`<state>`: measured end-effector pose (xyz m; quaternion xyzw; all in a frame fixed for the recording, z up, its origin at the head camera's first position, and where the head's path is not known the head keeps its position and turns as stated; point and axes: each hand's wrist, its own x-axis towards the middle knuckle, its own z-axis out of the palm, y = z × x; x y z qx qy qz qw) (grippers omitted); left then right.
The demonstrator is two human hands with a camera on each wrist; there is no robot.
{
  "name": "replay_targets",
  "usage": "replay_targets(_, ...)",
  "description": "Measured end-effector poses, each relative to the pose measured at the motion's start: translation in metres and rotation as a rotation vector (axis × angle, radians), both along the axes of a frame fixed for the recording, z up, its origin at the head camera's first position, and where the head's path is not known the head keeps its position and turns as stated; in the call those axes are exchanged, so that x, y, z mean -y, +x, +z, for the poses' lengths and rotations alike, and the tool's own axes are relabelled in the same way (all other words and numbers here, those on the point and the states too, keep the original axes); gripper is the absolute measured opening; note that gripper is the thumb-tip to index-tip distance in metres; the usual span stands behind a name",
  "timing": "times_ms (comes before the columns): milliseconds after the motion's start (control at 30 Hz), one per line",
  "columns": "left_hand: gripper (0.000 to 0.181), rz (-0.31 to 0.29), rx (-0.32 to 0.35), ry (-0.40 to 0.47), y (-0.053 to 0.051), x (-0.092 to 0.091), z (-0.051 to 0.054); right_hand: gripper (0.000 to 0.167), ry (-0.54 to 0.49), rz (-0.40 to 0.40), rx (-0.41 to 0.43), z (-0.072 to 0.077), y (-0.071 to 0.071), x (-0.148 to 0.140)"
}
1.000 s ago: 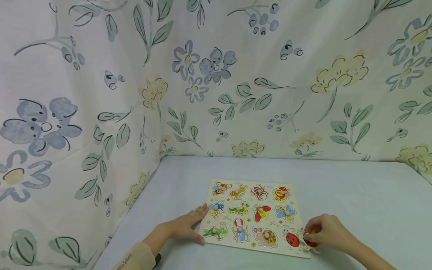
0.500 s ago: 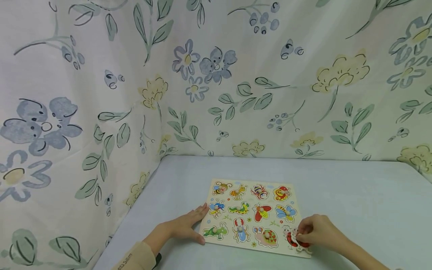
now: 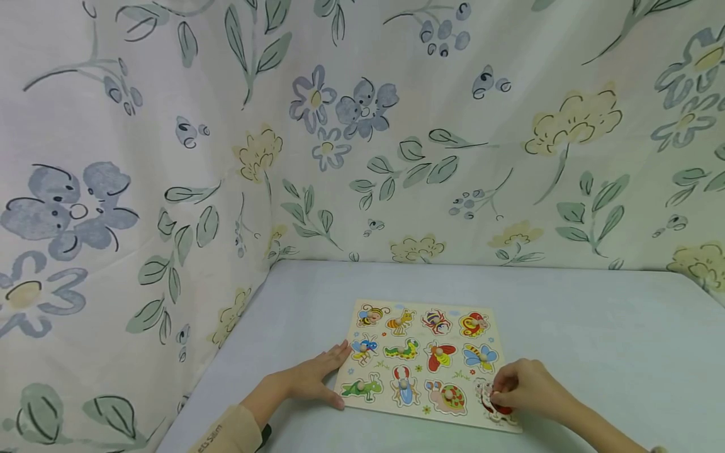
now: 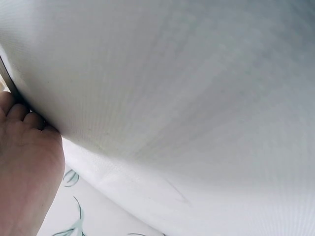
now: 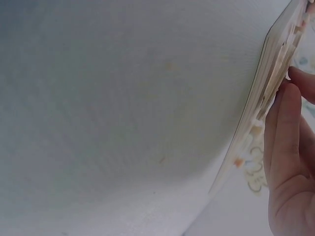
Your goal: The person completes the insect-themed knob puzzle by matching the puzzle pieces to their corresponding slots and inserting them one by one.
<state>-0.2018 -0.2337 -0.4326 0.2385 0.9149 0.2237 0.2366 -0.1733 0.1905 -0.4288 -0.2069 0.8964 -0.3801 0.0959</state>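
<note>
A wooden insect peg puzzle board [image 3: 387,406] lies on the table, its pictured pieces bearing small round knobs. My left hand [image 3: 317,377] rests against the board's left edge with fingers extended; in the left wrist view the same hand [image 4: 29,167] shows at the left border. At the board's lower right corner my right hand [image 3: 529,391] pinches a red ladybug puzzle piece [image 3: 501,414] between thumb and fingers. That piece lies over the printed ladybug spot, partly hidden by the fingers. The right wrist view shows the hand [image 5: 290,142] beside the board's edge [image 5: 248,113], seen side-on.
Around the board spreads a pale table [image 3: 612,333]. Behind and to the left hangs a white curtain [image 3: 430,189] printed with flowers and leaves. Close to the ladybug spot sits a snail piece [image 3: 449,397], and above it a blue-winged insect piece [image 3: 480,357].
My right hand has moved left with the ladybug piece, from beside the board's corner to over the printed ladybug. The left hand stays where it was.
</note>
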Motion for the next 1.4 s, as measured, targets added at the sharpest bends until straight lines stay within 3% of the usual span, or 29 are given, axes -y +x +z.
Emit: replay_targets(1400, 0.106, -0.004, 0.000, 0.003, -0.001, 0.001, 0.000, 0.014, 0.020, 0.050, -0.046, -0.001, -0.005, 0.011)
